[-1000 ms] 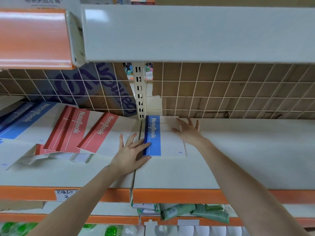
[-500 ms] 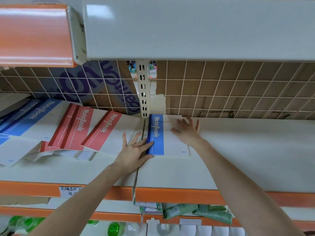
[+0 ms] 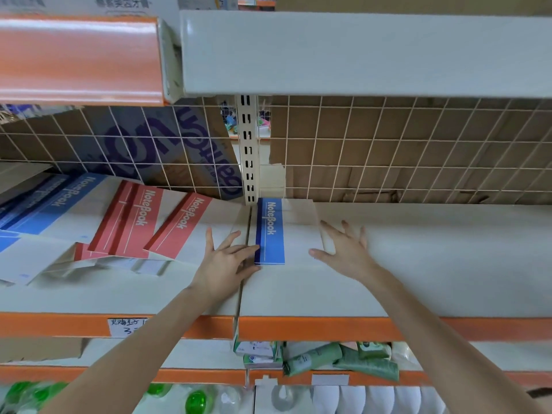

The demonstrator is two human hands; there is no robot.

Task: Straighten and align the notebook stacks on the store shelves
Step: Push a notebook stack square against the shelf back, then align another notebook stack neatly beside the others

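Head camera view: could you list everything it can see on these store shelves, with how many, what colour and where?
Blue-band notebook stack: one, white with a blue strip, middle shelf just right of the slotted post, lying square.
Red-band notebooks: at least two, white with red strips, left of the post, lying askew and overlapping.
Blue-band notebooks at far left: several, count unclear, tilted.
Slotted post: one, cream, centre back.
Wire grid: cream, backed by brown cardboard.
Shelf edges: orange, front of each level.
Price label: one, white, handwritten, on the left shelf edge.
Green packets: several, lower shelf.
Green bottles: a few, bottom left, blurred.
Left hand: fingers spread, at the stack's left edge.
Right hand: fingers spread, at its right edge.
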